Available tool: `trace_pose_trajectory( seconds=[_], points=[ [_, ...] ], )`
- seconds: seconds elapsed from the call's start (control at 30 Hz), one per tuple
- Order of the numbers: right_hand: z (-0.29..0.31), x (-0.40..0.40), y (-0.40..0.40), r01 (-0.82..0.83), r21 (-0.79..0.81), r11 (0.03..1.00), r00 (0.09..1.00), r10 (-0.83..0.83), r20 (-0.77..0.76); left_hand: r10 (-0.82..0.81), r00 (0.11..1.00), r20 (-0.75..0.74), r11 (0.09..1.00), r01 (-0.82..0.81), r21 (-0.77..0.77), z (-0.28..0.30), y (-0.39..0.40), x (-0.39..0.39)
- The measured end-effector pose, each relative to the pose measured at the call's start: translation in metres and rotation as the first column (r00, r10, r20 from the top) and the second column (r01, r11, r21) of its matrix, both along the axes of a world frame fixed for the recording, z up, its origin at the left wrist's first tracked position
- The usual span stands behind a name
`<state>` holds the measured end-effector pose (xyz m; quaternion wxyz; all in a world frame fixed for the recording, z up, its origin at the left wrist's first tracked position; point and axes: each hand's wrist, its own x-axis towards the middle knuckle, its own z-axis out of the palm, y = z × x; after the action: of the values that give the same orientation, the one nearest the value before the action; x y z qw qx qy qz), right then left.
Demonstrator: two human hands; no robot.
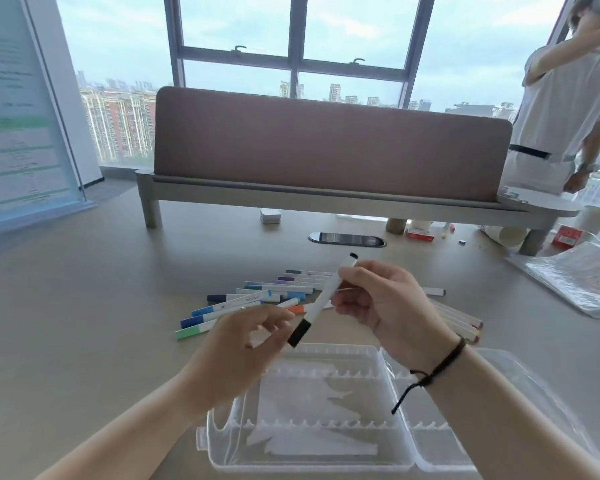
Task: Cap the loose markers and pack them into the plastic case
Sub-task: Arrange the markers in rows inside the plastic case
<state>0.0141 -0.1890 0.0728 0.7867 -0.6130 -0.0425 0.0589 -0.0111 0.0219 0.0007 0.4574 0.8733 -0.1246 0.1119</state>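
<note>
A big window with tall buildings sits behind the table (84, 306). The right hand (381, 303) pinches a black marker (321, 299) above the clear case (326, 410), which lies open with no markers inside. The left hand (236, 344) curls loosely, fingers just beside the marker's black cap. More markers (250, 299) lie behind.

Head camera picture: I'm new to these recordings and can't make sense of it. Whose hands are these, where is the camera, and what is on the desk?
There is no machine here. The camera sits on a person's head and looks down at their own two hands. The right hand holds a white marker with a black cap at its lower end. The left hand is beside that cap, fingers curled; whether it touches it I cannot tell. Below lies an open clear plastic case, with no markers in it. More markers lie loose on the desk behind. Another person stands at the far right.
</note>
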Motion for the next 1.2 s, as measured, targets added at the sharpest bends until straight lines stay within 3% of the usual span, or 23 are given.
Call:
trace_pose_trajectory(
  seconds=[0.1, 0.2, 0.27, 0.3, 0.43, 0.53, 0.6, 0.7, 0.8, 0.9, 1.0, 1.2],
  points=[
    [-0.012, -0.014, 0.004, -0.013, 0.147, 0.989, 0.996, 0.026, -0.091, -0.152, 0.984, -0.09, 0.959, 0.125, -0.254, 0.007, 0.002, -0.002],
    [-0.018, -0.021, 0.003, -0.013, 0.223, 0.975, 0.993, 0.038, -0.11, -0.263, 0.955, -0.134, 0.813, 0.145, -0.564, 0.017, 0.006, -0.004],
    [-0.022, -0.023, 0.001, 0.004, 0.222, 0.975, 0.995, 0.019, -0.102, -0.289, 0.947, -0.138, 0.752, 0.135, -0.645, 0.02, 0.008, -0.005],
    [-0.024, -0.023, 0.001, 0.011, 0.211, 0.978, 0.995, 0.011, -0.102, -0.276, 0.953, -0.124, 0.764, 0.139, -0.63, 0.02, 0.009, -0.005],
    [-0.027, -0.025, 0.001, 0.003, -0.014, 1.0, 0.999, -0.004, -0.039, -0.18, 0.978, -0.11, 0.753, 0.065, -0.655, 0.022, 0.008, 0.0],
    [-0.031, -0.031, 0.005, -0.023, -0.389, 0.921, 0.992, 0.07, 0.107, -0.129, 0.983, -0.13, 0.754, 0.012, -0.656, 0.027, 0.012, 0.003],
    [-0.035, -0.037, 0.01, -0.056, -0.541, 0.839, 0.975, 0.163, 0.154, -0.095, 0.987, -0.128, 0.805, 0.001, -0.593, 0.031, 0.015, 0.004],
    [-0.038, -0.048, 0.021, -0.143, -0.6, 0.787, 0.953, 0.272, 0.13, -0.077, 0.982, -0.173, 0.881, -0.014, -0.473, 0.032, 0.02, 0.005],
    [-0.038, -0.059, 0.032, -0.159, -0.679, 0.717, 0.928, 0.343, 0.145, -0.045, 0.97, -0.241, 0.961, -0.024, -0.276, 0.028, 0.023, 0.008],
    [-0.042, -0.066, 0.042, -0.091, -0.799, 0.594, 0.893, 0.404, 0.198, 0.027, 0.979, -0.204, 0.999, -0.03, -0.014, 0.018, 0.028, 0.013],
    [-0.049, -0.067, 0.046, -0.043, -0.872, 0.488, 0.862, 0.459, 0.215, 0.126, 0.982, -0.139, 0.96, -0.085, 0.266, 0.007, 0.032, 0.018],
    [-0.058, -0.064, 0.048, -0.017, -0.888, 0.459, 0.842, 0.485, 0.234, 0.214, 0.977, 0.01, 0.835, -0.189, 0.517, 0.003, 0.027, 0.013]
  ],
)
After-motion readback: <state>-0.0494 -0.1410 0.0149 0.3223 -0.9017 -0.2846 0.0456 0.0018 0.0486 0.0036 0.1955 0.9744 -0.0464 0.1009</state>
